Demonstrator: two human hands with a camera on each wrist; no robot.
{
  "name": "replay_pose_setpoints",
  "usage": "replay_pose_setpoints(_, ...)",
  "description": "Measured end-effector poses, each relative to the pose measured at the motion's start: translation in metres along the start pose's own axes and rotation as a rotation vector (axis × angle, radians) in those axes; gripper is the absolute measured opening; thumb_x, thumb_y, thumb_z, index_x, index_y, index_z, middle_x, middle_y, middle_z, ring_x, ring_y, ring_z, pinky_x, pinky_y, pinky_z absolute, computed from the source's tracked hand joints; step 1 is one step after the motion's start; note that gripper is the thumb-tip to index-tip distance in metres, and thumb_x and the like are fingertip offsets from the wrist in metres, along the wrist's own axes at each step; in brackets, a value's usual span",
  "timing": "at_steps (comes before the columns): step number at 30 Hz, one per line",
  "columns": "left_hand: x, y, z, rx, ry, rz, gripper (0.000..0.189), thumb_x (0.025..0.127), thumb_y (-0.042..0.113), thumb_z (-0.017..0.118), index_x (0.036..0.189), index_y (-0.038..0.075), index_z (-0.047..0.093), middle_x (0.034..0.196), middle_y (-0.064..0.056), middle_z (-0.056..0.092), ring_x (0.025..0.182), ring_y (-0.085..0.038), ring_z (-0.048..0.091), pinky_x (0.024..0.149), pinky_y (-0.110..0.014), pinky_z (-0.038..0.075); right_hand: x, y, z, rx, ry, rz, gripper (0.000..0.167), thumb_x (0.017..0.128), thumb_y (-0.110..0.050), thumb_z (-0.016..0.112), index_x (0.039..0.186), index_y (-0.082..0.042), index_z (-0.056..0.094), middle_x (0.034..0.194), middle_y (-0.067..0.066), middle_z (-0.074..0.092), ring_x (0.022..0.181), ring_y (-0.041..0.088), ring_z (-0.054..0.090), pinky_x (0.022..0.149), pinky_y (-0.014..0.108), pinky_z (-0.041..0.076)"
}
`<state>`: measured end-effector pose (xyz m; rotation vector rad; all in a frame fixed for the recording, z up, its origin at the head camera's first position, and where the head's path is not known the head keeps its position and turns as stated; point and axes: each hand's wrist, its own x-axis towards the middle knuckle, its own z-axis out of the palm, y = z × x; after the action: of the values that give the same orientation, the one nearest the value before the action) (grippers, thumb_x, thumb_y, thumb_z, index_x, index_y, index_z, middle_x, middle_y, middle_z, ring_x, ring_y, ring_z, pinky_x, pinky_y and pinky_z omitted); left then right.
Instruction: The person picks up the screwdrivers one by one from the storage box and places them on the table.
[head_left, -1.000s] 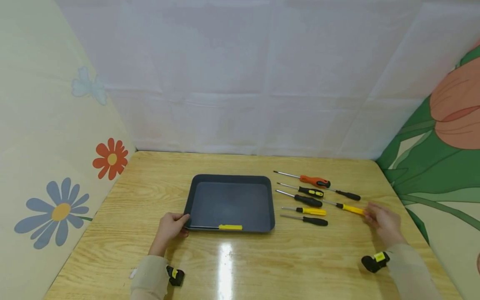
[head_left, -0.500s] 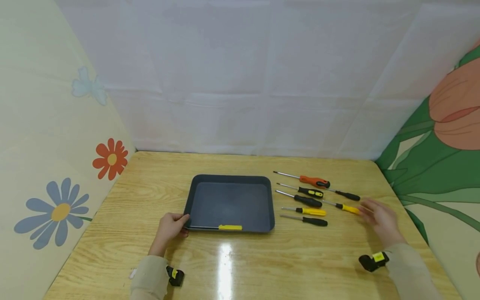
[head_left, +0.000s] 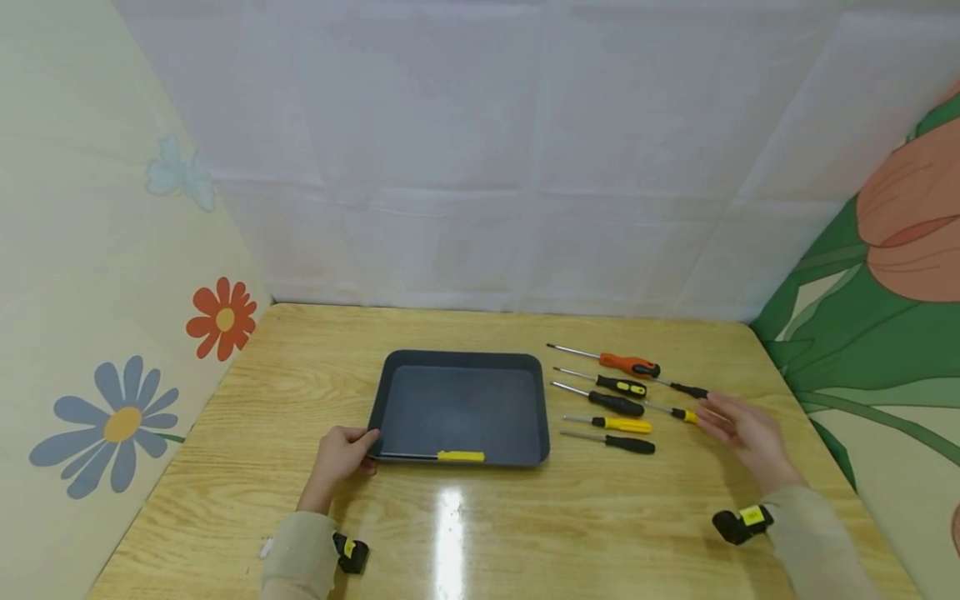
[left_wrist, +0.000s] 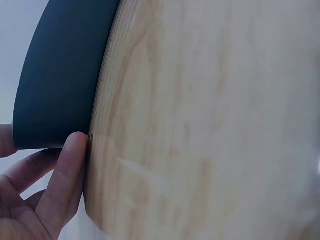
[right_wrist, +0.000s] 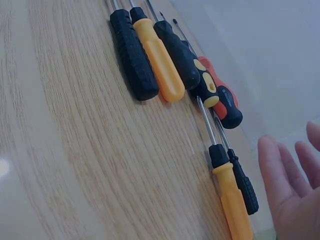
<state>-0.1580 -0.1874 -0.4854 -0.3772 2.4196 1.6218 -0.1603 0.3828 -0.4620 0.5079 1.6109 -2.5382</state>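
My left hand (head_left: 341,457) grips the left front corner of a dark grey rectangular tray (head_left: 457,357), thumb over the rim and fingers at its outer side. Along the tray's near wall lies a screwdriver with a yellow handle (head_left: 461,456). Over on the right, my right hand (head_left: 750,433) hovers with fingers extended and holds nothing. Just beside its fingers are a yellow-handled screwdriver (right_wrist: 232,197), partly covered in the head view, and a thin black-handled screwdriver (right_wrist: 245,185).
Between tray and right hand several screwdrivers lie in a loose column: an orange-and-black one (head_left: 626,363), a black-and-yellow one (head_left: 622,386), a thick black one (head_left: 618,403), a yellow one (head_left: 626,425) and a slim black one (head_left: 630,444). A white cloth (head_left: 480,167) hangs behind the wooden table (head_left: 525,533).
My right hand has left the end of the yellow handle and shifted left and slightly farther away, toward the thin black screwdriver. The left hand and tray have stayed put.
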Motion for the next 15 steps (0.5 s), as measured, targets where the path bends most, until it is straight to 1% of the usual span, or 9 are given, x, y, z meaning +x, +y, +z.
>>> replay_pose_setpoints(1, 0.000, 0.000, 0.000, 0.000, 0.001, -0.001, 0.032, 0.089, 0.007, 0.054, 0.110, -0.017, 0.056, 0.073, -0.017, 0.064, 0.051, -0.021, 0.062, 0.049, -0.032, 0.053, 0.004, 0.002, -0.003, -0.011, -0.007, -0.002, 0.009, 0.083, -0.010, 0.065, 0.089, -0.015, 0.069, 0.088, 0.002, 0.067, 0.083, 0.016, 0.065, 0.078, 0.030, 0.052)
replay_pose_setpoints(4, 0.000, 0.001, 0.000, -0.001, 0.007, -0.006, 0.032, 0.089, 0.008, 0.055, 0.109, -0.017, 0.057, 0.072, -0.017, 0.064, 0.050, -0.021, 0.062, 0.048, -0.032, 0.053, 0.018, 0.011, -0.015, -0.062, -0.063, 0.001, 0.012, 0.085, -0.012, 0.065, 0.095, -0.015, 0.070, 0.094, 0.002, 0.067, 0.087, 0.017, 0.065, 0.081, 0.032, 0.050)
replay_pose_setpoints(6, 0.000, 0.001, 0.000, 0.002, 0.006, -0.005, 0.032, 0.089, 0.007, 0.055, 0.109, -0.017, 0.057, 0.071, -0.017, 0.064, 0.050, -0.021, 0.062, 0.048, -0.032, 0.053, 0.028, 0.018, -0.023, -0.061, -0.094, 0.003, 0.014, 0.085, -0.013, 0.064, 0.098, -0.015, 0.070, 0.098, 0.003, 0.067, 0.089, 0.017, 0.064, 0.081, 0.033, 0.049)
replay_pose_setpoints(8, -0.001, 0.001, 0.000, 0.003, 0.005, -0.004, 0.032, 0.089, 0.008, 0.055, 0.109, -0.017, 0.056, 0.069, -0.017, 0.064, 0.050, -0.022, 0.062, 0.048, -0.032, 0.053, 0.035, 0.023, -0.027, -0.036, -0.137, 0.009, 0.016, 0.084, -0.013, 0.065, 0.100, -0.014, 0.069, 0.100, 0.004, 0.066, 0.091, 0.018, 0.064, 0.082, 0.034, 0.049)
replay_pose_setpoints(9, -0.001, 0.000, 0.000, 0.003, 0.004, -0.001, 0.032, 0.089, 0.008, 0.055, 0.110, -0.017, 0.056, 0.068, -0.017, 0.064, 0.050, -0.022, 0.062, 0.048, -0.032, 0.053, 0.038, 0.026, -0.029, -0.017, -0.145, 0.009, 0.017, 0.084, -0.012, 0.065, 0.101, -0.014, 0.069, 0.100, 0.005, 0.066, 0.091, 0.019, 0.064, 0.082, 0.034, 0.049)
replay_pose_setpoints(12, -0.001, 0.000, 0.000, 0.004, 0.000, 0.004, 0.032, 0.089, 0.007, 0.054, 0.110, -0.017, 0.056, 0.067, -0.018, 0.064, 0.050, -0.023, 0.062, 0.048, -0.032, 0.053, 0.043, 0.030, -0.028, 0.001, -0.179, 0.005, 0.019, 0.085, -0.009, 0.063, 0.104, -0.014, 0.068, 0.101, 0.007, 0.066, 0.092, 0.021, 0.064, 0.081, 0.035, 0.049)
replay_pose_setpoints(15, 0.000, 0.000, 0.000, 0.002, 0.000, 0.006, 0.032, 0.089, 0.008, 0.054, 0.110, -0.017, 0.056, 0.067, -0.017, 0.064, 0.050, -0.023, 0.062, 0.048, -0.032, 0.053, 0.046, 0.032, -0.025, -0.012, -0.200, 0.010, 0.021, 0.086, -0.007, 0.061, 0.105, -0.015, 0.066, 0.103, 0.008, 0.066, 0.093, 0.022, 0.064, 0.082, 0.034, 0.049)
